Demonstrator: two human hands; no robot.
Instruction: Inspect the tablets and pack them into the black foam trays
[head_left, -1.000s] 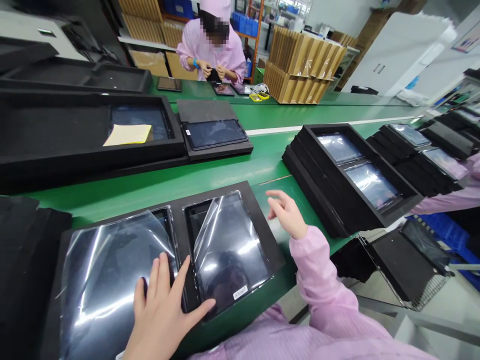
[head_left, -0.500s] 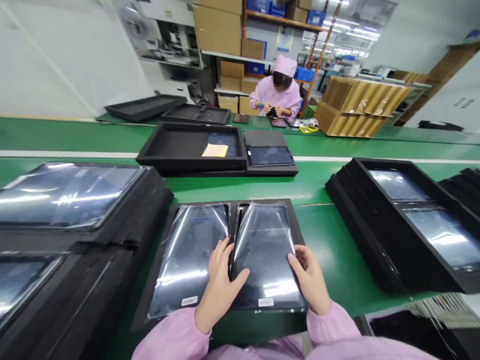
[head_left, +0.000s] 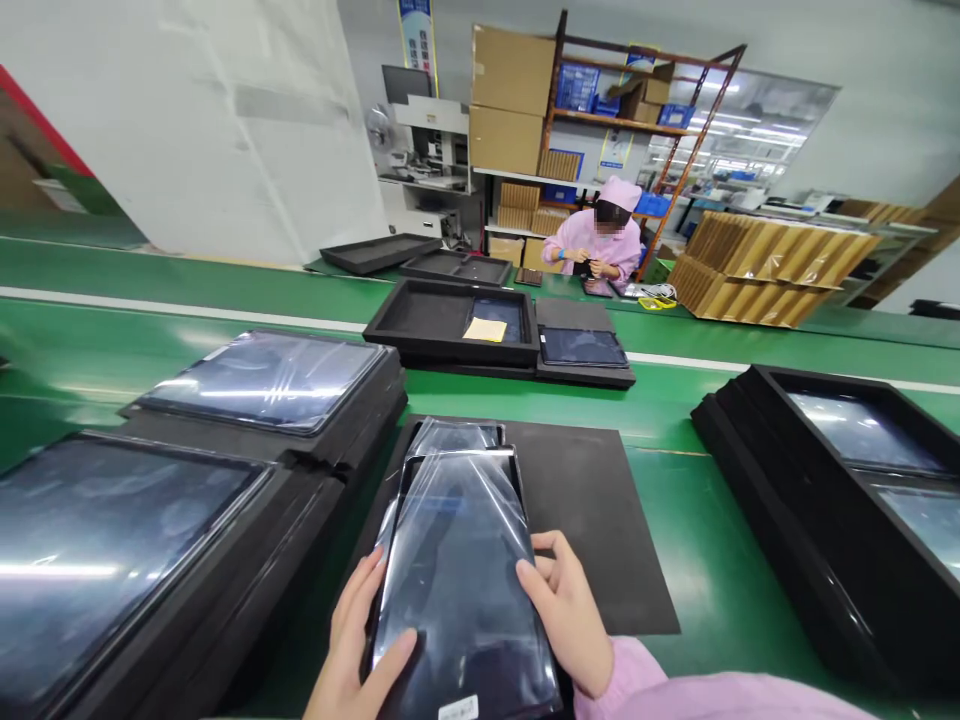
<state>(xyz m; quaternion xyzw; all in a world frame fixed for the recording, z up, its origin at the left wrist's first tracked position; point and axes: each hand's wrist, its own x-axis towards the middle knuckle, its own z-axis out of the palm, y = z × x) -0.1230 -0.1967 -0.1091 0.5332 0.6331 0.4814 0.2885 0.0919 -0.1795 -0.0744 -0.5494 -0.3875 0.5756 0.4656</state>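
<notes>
A film-covered tablet screen [head_left: 461,560] with a white label at its near end is held by its two long edges. My left hand [head_left: 367,630] grips the left edge, thumb on top. On the right edge my right hand [head_left: 562,610] is closed, with its thumb on the glass. Under and behind this panel lies a second film-covered screen [head_left: 457,432], mostly hidden. Both are over a flat black foam sheet [head_left: 585,500], whose right half is bare.
Black foam stacks bearing screens [head_left: 262,380] stand on the left. A deep black foam tray [head_left: 757,480] with screens is on the right. Across the green bench [head_left: 315,310] are another foam tray [head_left: 420,310] with a yellow note, and a co-worker [head_left: 600,240] in pink.
The right-hand screen has been lifted off the foam sheet and moved left, over the other screen. Both hands moved with it. My view has turned left.
</notes>
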